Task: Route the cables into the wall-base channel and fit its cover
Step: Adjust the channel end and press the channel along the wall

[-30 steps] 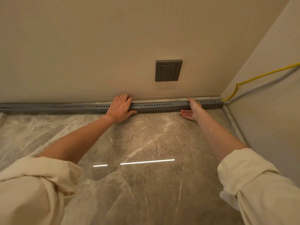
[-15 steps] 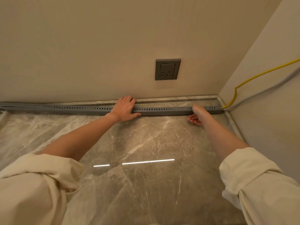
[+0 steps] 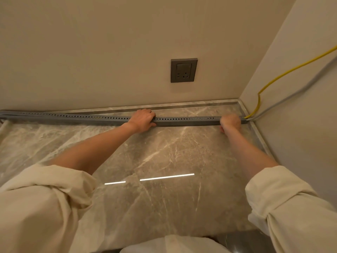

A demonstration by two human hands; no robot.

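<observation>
Head view:
Channel: the grey perforated channel point(image 3: 91, 119) is lying along the marble floor point(image 3: 164, 157), pulled off the back wall's base at its right end.
Left hand point(image 3: 142, 120): fingers are curling over the channel's middle, gripping it.
Right hand point(image 3: 230, 122): blurred, closing on the channel's right end.
Cables: yellow cable point(image 3: 284, 74) and grey cable point(image 3: 295, 92) are running down the right wall to the floor's back right corner.
Socket: grey socket point(image 3: 183, 70) is sitting on the back wall.

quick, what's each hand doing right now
Left hand: closed over the gray perforated channel, holding it.
Right hand: gripping the channel near its corner end; blurred, so the fingers cannot be made out.
</observation>
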